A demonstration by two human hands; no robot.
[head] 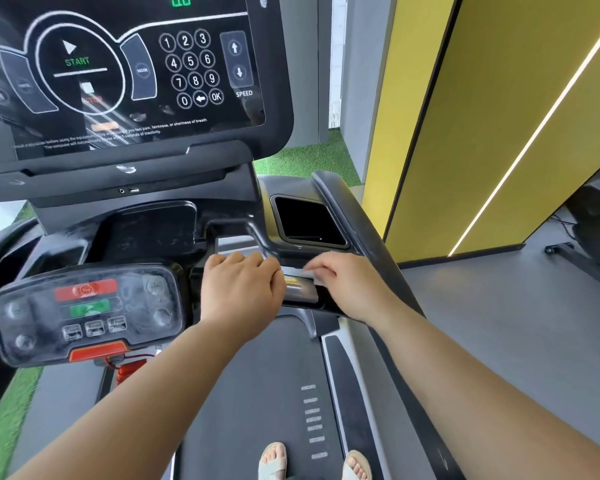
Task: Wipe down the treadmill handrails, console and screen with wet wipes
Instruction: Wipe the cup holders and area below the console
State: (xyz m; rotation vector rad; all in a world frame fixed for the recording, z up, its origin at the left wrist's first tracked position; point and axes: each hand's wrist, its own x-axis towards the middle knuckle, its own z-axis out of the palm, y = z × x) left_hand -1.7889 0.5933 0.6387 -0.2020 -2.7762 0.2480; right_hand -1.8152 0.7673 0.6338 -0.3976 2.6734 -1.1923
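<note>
The treadmill's black console screen (125, 74) fills the upper left, showing START, a number pad and SPEED arrows. Below it sits a smaller control panel (87, 313) with red and green buttons, its surface smeared. My left hand (239, 292) grips the front handrail (300, 289) beside its silver sensor strip. My right hand (347, 285) holds a white wet wipe (314, 275) against the same handrail, just right of the left hand. The wipe is mostly hidden under my fingers. A black side handrail (357, 216) runs back on the right.
A dark cup-holder tray (309, 220) lies behind my right hand. The grey running belt (257, 393) is under my sandalled feet (312, 462). A yellow wall panel (482, 126) stands to the right, green turf (309, 157) beyond, and a red safety cord (129, 368) hangs below the panel.
</note>
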